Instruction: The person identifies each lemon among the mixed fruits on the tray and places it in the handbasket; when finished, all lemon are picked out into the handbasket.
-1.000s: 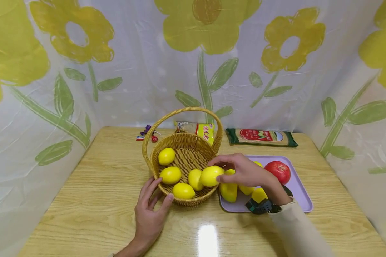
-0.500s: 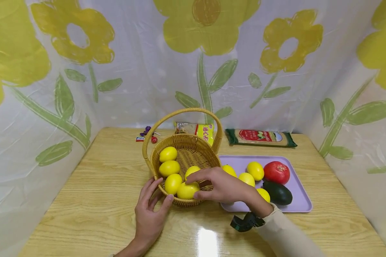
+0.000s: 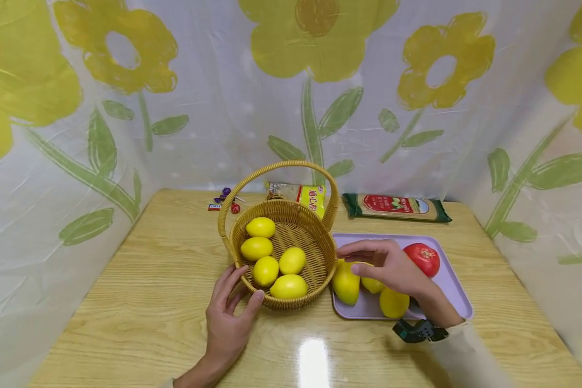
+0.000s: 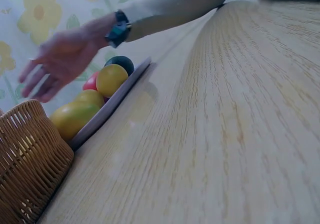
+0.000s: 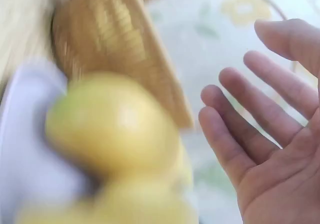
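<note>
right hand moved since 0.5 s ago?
Yes. The right hand went right, from over the basket rim to above the lemons on the purple tray.

Both hands are bare, with no rings on the fingers (image 5: 235,149). Behind the right hand (image 3: 393,267), a black wrist-worn device (image 3: 419,330) sits at the cuff of a cream long sleeve (image 4: 172,6).

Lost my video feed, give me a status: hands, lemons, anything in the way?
Left hand steadying the basket, five lemons inside. Right hand open over the tray, holding nothing, nearest lemon below it. Nothing in the way.
</note>
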Demonstrator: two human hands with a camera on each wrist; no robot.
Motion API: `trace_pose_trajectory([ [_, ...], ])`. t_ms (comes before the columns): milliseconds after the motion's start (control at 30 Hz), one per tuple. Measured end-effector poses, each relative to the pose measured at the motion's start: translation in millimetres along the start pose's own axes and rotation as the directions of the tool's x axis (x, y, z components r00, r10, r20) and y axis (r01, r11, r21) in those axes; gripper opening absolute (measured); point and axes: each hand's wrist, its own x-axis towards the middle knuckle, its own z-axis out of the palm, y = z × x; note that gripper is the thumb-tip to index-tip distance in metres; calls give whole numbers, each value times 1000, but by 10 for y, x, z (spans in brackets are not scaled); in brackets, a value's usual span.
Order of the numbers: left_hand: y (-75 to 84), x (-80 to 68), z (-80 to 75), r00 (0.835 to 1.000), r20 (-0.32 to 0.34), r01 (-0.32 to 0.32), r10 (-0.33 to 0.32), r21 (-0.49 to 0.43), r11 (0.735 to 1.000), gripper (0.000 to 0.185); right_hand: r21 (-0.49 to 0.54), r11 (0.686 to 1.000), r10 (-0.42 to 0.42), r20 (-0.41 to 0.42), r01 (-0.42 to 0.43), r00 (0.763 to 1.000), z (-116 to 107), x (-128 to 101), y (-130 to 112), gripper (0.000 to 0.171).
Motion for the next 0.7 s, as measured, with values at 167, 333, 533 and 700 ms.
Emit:
trace_pose_trajectory([
  [167,0,3,-7,1000,2,0,0,-6,1000,57,-90,992,74,-153,-88,986,-374,-384,212,33],
  [333,9,0,-15,1000,2,1,-1,-3,1000,56,-192,971,100,-220,-143,970,-602,-627,279,35],
  [533,9,0,-4,1000,4,-4,4,-2,1000,57,-461,862,84,-281,-211,956,-670,-671,246,36],
  [700,6,7,0,1000,-2,-6,6,0,1000,57,-588,772,112,-250,-243,962,-653,-543,239,43],
])
